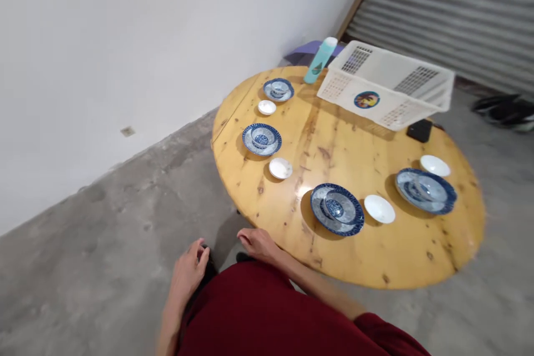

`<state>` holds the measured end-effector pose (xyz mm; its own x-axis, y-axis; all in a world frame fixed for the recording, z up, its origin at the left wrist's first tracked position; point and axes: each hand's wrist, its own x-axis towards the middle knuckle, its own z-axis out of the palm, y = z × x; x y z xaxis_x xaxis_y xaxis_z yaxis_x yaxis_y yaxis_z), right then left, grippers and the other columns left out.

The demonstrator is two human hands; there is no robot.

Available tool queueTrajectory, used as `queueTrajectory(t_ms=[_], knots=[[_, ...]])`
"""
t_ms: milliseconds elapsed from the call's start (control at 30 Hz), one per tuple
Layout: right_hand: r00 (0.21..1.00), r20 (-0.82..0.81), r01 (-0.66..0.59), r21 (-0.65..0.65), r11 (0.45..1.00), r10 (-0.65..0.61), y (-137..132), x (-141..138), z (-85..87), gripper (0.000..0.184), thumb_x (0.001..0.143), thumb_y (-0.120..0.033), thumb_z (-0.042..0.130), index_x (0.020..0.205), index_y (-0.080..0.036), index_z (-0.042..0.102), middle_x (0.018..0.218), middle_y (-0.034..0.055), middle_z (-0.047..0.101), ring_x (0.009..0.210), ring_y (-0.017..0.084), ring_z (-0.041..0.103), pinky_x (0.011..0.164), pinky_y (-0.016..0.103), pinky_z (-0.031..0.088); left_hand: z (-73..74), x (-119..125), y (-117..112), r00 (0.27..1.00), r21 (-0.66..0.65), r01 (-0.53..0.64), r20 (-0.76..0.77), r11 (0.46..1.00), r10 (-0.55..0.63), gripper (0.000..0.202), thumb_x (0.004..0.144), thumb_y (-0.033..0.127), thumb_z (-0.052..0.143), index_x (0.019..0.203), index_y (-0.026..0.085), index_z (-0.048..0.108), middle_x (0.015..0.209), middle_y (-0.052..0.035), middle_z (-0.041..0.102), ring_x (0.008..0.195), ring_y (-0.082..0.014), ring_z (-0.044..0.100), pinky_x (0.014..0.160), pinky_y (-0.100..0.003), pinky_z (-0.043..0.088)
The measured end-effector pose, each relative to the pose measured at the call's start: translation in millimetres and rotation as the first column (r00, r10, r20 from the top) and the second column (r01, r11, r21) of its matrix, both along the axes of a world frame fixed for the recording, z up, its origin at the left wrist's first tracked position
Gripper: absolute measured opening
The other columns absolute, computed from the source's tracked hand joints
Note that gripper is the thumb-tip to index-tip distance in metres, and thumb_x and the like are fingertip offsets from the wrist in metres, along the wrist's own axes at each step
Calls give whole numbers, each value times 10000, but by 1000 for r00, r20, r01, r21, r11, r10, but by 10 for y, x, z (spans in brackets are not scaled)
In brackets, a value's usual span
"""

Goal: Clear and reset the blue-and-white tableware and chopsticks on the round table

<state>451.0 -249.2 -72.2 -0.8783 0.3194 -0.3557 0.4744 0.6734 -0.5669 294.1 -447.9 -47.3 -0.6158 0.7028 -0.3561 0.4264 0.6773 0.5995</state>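
My left hand point(187, 273) hangs low over the concrete floor beside my red-clad leg, fingers loosely apart and holding nothing. My right hand point(259, 245) hovers palm down just off the near-left edge of the round wooden table point(367, 261), fingers relaxed and empty. The nearest dish is a blue patterned plate with a small blue bowl on it point(337, 208). A small white saucer point(379, 208) lies right of it.
Several more blue plate-and-bowl sets point(262, 139) point(278, 89) point(425, 191) and white saucers point(280, 168) point(266, 107) point(434, 165) dot the table. A white plastic basket point(387, 86), a teal bottle point(320, 60) and a black object point(419, 130) stand at the back. A white wall runs along the left.
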Motion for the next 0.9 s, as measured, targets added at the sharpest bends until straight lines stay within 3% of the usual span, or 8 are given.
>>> queueTrajectory(t_ms=[100,233,433,633,800,900], knots=[[994,-10,112,-12,994,-112,-243,-283,48,324,998,-218,428,1141,-200,718,1085,76,782,997,203,722,827,264,460,35,-550,1,997,60,68,-28,996,-67,413,945,439,439,1231,213,634,1022,-76,763,893,-206,724,801,-319,537],[989,-9,149,-21,989,-149,-469,-685,144,321,979,-226,453,1125,-224,738,1092,74,784,1005,218,729,826,275,463,13,-1116,42,989,117,146,-8,982,-146,433,944,476,433,1206,201,642,982,-80,760,861,-214,727,787,-336,552],[940,32,339,-4,941,-339,-405,-958,101,336,968,-205,441,1133,-221,734,1078,73,788,975,213,732,807,273,456,-53,-1519,444,955,150,271,78,951,-284,399,935,437,446,1180,204,658,960,-71,759,871,-196,731,826,-316,549],[926,-20,376,-31,926,-376,27,-1453,-85,321,988,-210,439,1123,-200,729,1065,79,786,953,199,726,801,262,451,-35,-1952,1049,915,104,381,103,919,-391,464,937,457,412,1204,162,652,979,-98,753,894,-218,717,822,-345,545],[921,-76,380,-51,924,-383,643,-2003,4,307,985,-199,447,1102,-205,731,1034,69,781,917,181,708,776,251,436,66,-2500,1604,930,55,360,58,931,-363,485,918,486,418,1196,166,654,986,-103,757,868,-215,726,816,-351,552],[898,-71,431,-51,901,-433,993,-2164,72,305,989,-212,446,1084,-218,735,1005,63,784,886,181,705,741,254,418,120,-2739,2005,943,77,328,38,941,-332,461,906,496,445,1166,186,664,972,-87,760,856,-205,731,826,-344,560]])
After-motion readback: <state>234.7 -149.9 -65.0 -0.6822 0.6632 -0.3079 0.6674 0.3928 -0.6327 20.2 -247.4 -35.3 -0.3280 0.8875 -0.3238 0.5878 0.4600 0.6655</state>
